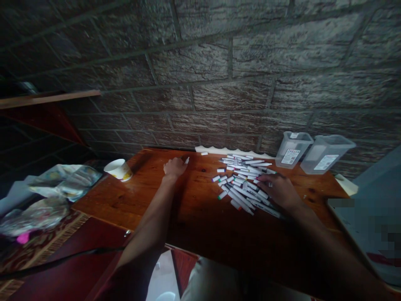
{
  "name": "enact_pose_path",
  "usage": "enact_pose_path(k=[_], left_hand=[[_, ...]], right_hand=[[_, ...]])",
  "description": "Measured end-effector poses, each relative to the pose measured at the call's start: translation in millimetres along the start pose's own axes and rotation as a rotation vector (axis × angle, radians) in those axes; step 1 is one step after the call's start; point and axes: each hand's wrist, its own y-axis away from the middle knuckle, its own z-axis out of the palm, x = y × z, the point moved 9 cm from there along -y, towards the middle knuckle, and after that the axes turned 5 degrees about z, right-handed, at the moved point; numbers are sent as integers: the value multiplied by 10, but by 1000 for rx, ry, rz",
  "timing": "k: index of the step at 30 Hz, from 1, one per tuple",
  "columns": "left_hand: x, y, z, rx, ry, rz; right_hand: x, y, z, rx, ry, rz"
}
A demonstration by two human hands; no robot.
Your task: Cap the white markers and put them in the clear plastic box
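Observation:
Uncapped white markers (pixel 241 196) and short white marker caps with coloured ends (pixel 221 170) lie in a loose pile on the wooden table (pixel 194 200). My left hand (pixel 174 167) is left of the pile near the table's back edge, its fingers closed around a white marker (pixel 187 160) whose tapered end sticks out to the right. At the pile's right side, my right hand (pixel 280 188) reaches in with fingertips pinched at a short white marker cap with a pink end (pixel 256 180). Its other fingers are partly hidden in shadow.
Two clear plastic containers (pixel 293 150) with labels stand at the back right by the brick wall (pixel 232 96). A white paper cup (pixel 119 169) is at the table's left edge. Plastic bags (pixel 62 179) lie farther left. One cap (pixel 204 153) sits apart at the back.

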Motion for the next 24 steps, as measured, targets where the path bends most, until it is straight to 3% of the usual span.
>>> enact_pose_path(k=[5,12,18,24], left_hand=[[-16,-61,68,-25,41,86],[351,-79,184,-22,142,463],[576,-33,234,-6,237,679],[611,7,114,83,297,675]], right_hand=[[-3,3,-4,11,-20,-8],[-9,3,-10,8,-7,-15],[-7,3,-4,-2,6,-9],[-19,7,-21,11,-6,-12]])
